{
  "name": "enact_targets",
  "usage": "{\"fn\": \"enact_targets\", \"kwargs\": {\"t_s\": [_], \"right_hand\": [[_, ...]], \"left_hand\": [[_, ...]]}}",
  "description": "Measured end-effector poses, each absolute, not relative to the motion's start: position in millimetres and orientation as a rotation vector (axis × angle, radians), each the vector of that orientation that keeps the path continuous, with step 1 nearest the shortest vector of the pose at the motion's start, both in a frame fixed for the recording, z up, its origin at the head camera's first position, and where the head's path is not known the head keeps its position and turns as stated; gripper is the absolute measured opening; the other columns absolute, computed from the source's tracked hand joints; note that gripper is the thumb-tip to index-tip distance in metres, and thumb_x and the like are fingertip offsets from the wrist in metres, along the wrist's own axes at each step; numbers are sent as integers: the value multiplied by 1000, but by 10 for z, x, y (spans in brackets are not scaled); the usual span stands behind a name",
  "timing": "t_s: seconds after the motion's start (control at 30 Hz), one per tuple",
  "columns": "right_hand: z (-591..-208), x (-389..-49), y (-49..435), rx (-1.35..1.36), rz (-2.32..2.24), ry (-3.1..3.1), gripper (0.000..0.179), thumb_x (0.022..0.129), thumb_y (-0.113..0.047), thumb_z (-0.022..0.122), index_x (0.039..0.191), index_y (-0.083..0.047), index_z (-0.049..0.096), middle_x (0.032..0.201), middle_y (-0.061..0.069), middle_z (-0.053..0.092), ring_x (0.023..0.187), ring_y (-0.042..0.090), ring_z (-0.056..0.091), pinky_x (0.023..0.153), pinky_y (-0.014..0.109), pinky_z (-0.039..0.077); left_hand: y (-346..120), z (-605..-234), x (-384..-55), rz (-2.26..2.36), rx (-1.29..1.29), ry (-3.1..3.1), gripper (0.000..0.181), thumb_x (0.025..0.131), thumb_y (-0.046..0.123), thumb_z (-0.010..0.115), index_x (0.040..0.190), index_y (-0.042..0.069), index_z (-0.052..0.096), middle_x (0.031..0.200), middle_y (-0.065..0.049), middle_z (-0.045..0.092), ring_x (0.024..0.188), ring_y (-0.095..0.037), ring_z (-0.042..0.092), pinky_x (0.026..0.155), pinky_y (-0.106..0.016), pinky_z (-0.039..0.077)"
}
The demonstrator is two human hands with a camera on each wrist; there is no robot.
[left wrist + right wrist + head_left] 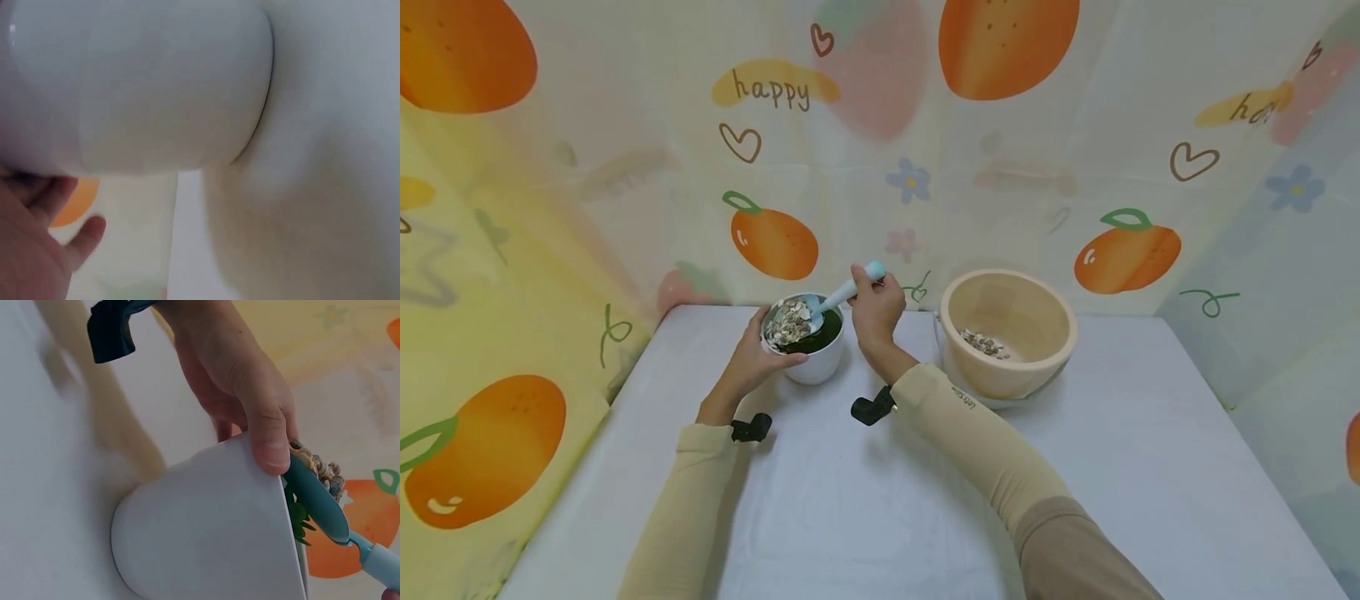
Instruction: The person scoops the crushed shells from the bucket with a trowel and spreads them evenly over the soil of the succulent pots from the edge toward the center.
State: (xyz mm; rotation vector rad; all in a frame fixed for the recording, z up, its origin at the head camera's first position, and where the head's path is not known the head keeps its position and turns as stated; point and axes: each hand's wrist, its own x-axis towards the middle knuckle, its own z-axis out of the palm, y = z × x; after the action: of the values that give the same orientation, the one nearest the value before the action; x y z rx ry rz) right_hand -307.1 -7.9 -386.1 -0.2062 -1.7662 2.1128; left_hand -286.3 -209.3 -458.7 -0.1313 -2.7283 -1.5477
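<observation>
Toward the back of the table stands a white plant pot point(814, 368) with green leaves point(831, 327) and a pile of shell-like bits point(788, 323) at its top. My left hand point(749, 358) grips the pot by its left side, thumb over the near rim. In my right hand point(878, 318) is the handle of a small blue trowel point(841, 294), its blade angled down over the pot's opening. The right wrist view shows the teal blade point(320, 506) at the rim, with small shells point(319, 467) on and behind it.
Right of the pot stands a large beige bucket point(1056, 354) with some loose shell bits point(985, 343) at its bottom. A white cloth covers the table point(842, 517). Directly behind hangs a fruit-printed curtain point(1000, 200). Black wrist cameras point(872, 406) sit on both wrists.
</observation>
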Motion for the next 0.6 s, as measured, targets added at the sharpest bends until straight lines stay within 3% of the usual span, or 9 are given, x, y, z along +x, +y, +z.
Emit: {"fn": "enact_targets", "kwargs": {"t_s": [0.13,0.37,0.6], "right_hand": [[-3862,-3066,-79,-184,2097,-1760,27,91,-25,69,87,0,63,71,10,65,59,8,61,61,27,58],[-3847,-3054,-85,-129,2081,-1739,26,88,-22,73,89,2,65,75,16,69,57,7,62,59,25,58],[-3829,-3027,-81,-111,2026,-1759,25,88,-22,73,86,2,65,73,21,68,53,6,60,59,25,58]], "left_hand": [[-2056,-4566,-2812,-1503,-111,-2737,116,72,37,86,155,6,11,157,-20,23,145,-38,25,116,-61,23],[-2139,-4556,-2855,-1614,-177,-2739,115,74,29,85,156,7,6,160,-20,18,146,-38,21,118,-60,19],[-2129,-4598,-2853,-1680,-155,-2680,114,73,26,85,156,10,8,159,-17,21,146,-35,24,117,-57,22]]}}
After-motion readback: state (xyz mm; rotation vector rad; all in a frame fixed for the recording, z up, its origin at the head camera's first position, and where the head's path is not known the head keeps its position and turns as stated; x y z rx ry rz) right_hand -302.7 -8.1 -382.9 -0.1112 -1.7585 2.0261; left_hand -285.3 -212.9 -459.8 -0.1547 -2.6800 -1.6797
